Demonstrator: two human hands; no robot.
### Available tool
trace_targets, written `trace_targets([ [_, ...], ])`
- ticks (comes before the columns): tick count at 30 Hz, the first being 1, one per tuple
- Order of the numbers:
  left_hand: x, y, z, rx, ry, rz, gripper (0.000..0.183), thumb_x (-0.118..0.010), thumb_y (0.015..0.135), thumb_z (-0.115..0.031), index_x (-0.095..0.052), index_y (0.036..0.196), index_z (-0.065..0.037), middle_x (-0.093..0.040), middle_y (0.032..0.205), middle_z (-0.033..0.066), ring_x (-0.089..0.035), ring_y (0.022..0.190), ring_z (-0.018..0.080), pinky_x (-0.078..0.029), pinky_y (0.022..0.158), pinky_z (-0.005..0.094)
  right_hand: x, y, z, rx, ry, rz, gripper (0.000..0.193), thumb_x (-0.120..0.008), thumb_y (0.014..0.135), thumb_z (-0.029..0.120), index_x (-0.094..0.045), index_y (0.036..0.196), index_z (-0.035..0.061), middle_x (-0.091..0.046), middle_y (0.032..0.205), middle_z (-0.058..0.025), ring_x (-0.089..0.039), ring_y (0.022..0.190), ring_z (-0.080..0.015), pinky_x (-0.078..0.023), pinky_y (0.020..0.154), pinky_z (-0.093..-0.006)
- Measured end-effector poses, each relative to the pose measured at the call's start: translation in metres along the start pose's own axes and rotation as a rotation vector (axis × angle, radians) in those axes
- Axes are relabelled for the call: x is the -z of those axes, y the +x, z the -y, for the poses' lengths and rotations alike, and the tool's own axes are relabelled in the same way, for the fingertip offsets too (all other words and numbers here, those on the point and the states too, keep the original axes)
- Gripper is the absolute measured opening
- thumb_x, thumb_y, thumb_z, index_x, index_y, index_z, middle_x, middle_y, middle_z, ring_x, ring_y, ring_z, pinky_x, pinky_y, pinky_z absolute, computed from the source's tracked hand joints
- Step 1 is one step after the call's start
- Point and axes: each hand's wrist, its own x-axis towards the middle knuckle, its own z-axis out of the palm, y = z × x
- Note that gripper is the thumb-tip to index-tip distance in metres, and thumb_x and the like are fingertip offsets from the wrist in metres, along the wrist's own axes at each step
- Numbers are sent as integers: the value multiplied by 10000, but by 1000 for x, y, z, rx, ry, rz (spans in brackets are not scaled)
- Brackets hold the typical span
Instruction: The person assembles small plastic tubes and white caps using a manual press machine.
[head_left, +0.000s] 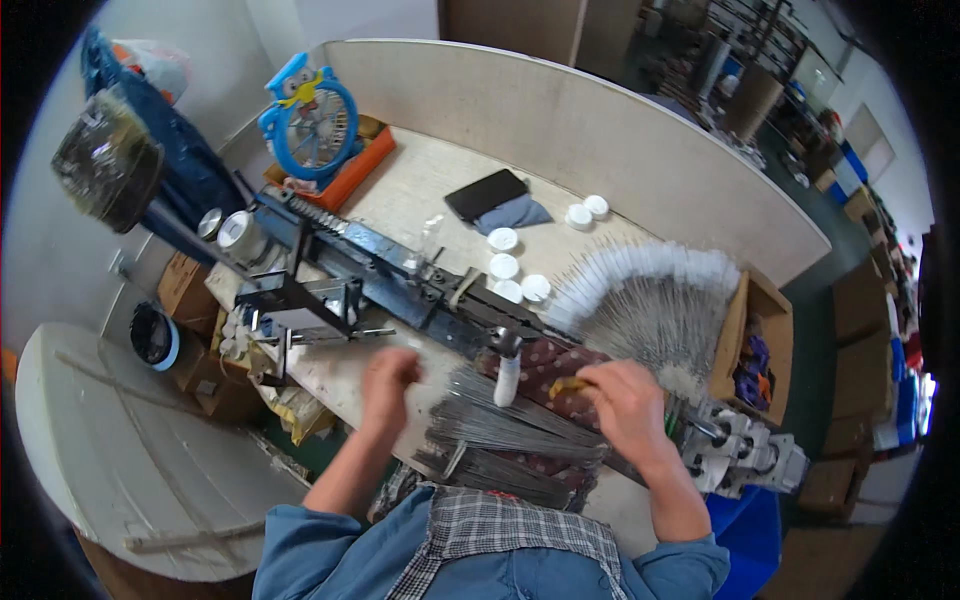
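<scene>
My left hand [392, 382] is curled closed over the near left part of the bench, below a metal frame [310, 305]. What it holds, if anything, cannot be made out. My right hand [630, 405] pinches a small yellow-brown piece [568, 385] above a dark spotted cloth [545, 365]. Between the hands stands a white handle [507, 378] with a dark metal head. A bundle of thin metal wires [510, 425] lies nearest my body. Beyond my right hand, more wires [650, 320] fan out with white wrapping [655, 268] along their far ends.
A long blue-black metal machine [400, 290] crosses the bench diagonally. Several white round tubs [504, 267] and a black phone [486, 194] lie behind it. A blue fan [312, 130] stands at the back left. On the right are a cardboard box [735, 350] and a silver mechanism [745, 455].
</scene>
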Motion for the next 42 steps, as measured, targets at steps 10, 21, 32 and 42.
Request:
trace_targets([
  [10,-162,-49,46,142,73,551,183,-587,934,-160,-661,962,6,-626,805,12,-540,679,63,-429,628,207,19,-15,-31,-645,487,74,218,-676,827,109,-666,1026,23,-675,895,-115,-647,766,-205,-488,690,-313],
  [21,-151,-46,35,123,-17,329,180,-588,942,-191,-637,999,-28,-639,834,35,-519,647,61,-408,586,192,14,2,-25,-41,-15,-74,152,-699,737,126,-678,881,82,-604,761,-54,-567,775,-248,-467,699,-375],
  [32,-147,-45,29,194,-94,328,213,-563,957,-247,-623,912,-47,-632,746,34,-518,606,73,-410,569,205,-12,31,-16,-200,53,49,154,-651,794,199,-698,857,67,-638,777,-81,-609,799,-267,-490,685,-374],
  [42,-154,-43,29,314,-260,251,458,-403,990,-458,-592,1061,-47,-648,970,75,-634,885,173,-487,797,312,-25,26,1,-327,50,-3,208,-702,753,224,-699,902,79,-642,850,-47,-593,836,-248,-488,731,-372],
])
